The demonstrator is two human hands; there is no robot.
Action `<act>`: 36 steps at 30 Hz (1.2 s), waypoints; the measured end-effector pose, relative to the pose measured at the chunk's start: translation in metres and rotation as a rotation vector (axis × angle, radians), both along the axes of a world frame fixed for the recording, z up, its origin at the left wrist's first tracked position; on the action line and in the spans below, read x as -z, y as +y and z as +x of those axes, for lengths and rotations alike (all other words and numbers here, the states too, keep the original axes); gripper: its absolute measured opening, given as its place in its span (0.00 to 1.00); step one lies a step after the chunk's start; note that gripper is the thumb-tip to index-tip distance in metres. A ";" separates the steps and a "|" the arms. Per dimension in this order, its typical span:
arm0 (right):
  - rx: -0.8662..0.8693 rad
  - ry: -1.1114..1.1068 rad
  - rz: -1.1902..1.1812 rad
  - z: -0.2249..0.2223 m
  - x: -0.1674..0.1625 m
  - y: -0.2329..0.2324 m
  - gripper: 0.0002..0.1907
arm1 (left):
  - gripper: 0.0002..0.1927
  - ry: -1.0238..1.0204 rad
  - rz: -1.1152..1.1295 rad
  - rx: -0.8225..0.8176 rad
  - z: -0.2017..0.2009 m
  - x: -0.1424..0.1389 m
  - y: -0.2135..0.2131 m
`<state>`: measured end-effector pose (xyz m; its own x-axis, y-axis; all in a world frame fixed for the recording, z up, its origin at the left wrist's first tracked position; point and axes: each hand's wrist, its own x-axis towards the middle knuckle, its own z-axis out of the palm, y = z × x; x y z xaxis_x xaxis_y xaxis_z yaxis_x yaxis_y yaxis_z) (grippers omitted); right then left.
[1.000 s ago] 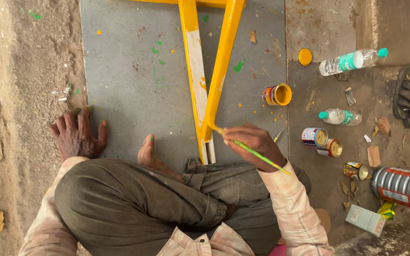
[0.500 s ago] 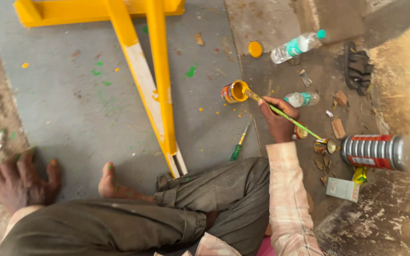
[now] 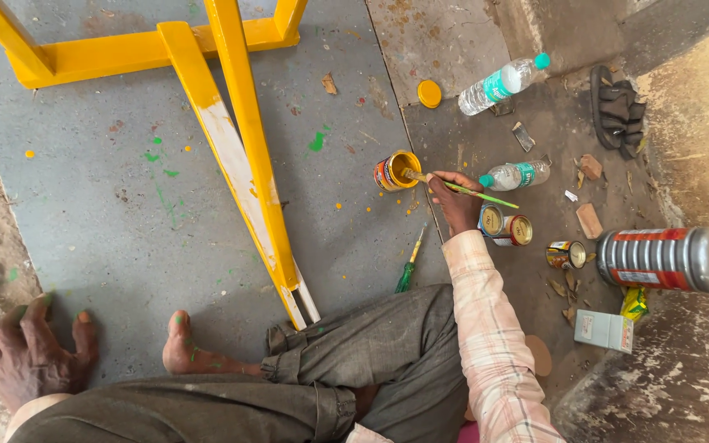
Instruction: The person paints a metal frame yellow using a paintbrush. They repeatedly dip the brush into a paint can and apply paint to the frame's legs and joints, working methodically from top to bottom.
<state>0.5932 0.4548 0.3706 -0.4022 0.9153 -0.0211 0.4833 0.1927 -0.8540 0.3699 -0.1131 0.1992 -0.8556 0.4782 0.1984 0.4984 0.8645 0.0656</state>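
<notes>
Reaching out over the grey floor (image 3: 125, 221), the right hand (image 3: 455, 199) has its fingers closed on a thin green-handled paintbrush (image 3: 461, 188), whose tip dips into a small open tin of yellow paint (image 3: 396, 171). The arm is stretched forward in a pale checked sleeve (image 3: 486, 328), with the wrist bent slightly inward. Just right of that hand lie two small round tins (image 3: 505, 225) and a clear plastic bottle with a teal cap (image 3: 515, 175). The left hand (image 3: 30, 357) is well apart from it, pressed flat on the floor with fingers spread and holding nothing, near a bare foot (image 3: 186, 349). A yellow-painted metal frame (image 3: 231, 139) lies across the floor between them, one bar partly white. A second green-handled brush (image 3: 409, 267) rests on the floor beside the knee.
</notes>
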 end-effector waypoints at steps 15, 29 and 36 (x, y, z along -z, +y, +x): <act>0.164 0.100 -0.009 0.044 -0.007 0.004 0.11 | 0.26 0.043 -0.064 0.027 0.009 0.001 -0.005; 0.160 0.349 -0.168 0.076 -0.011 -0.012 0.13 | 0.31 -0.140 -0.071 -0.042 0.003 -0.024 0.002; -0.394 0.302 -0.088 0.056 -0.054 -0.113 0.12 | 0.31 -0.218 0.243 -0.060 0.013 -0.047 -0.021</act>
